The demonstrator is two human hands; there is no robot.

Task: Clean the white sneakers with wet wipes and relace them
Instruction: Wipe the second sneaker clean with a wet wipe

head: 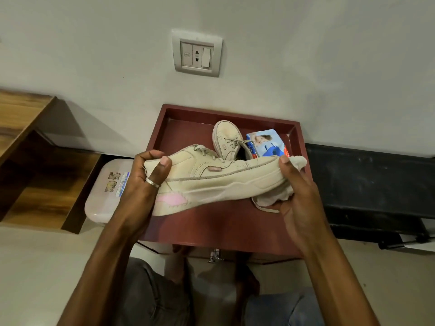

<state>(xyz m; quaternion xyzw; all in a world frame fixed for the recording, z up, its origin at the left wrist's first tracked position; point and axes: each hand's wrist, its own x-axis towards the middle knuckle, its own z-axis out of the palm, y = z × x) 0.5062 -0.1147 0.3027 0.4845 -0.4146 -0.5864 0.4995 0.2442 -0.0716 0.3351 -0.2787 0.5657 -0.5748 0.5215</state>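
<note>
Nearest the camera, a beige-white sneaker [223, 182] is held in the air on its side, sole edge turned toward the viewer, just above the front part of a maroon tray [233, 111]. Its heel end is gripped by the left hand [150, 177]: the thumb is pressed flat on the upper and the other fingers are curled round the back of the heel, with a silver ring on one of them. The toe end is held by the right hand [299, 191], whose thumb is laid on the toe tip while the fingers are curled underneath, pinching a crumpled wet wipe [275, 196] against the sole. Laces are seen threaded in the sneaker. Farther back, two things are contained in the tray: a second sneaker [227, 140], laced, with its toe pointing toward the wall, and just beside it on the right a blue wipes pack [267, 143]. A pale lidded box [103, 191] with stickers is placed left of the tray. A socket plate [197, 52] is mounted on the wall beyond.
</note>
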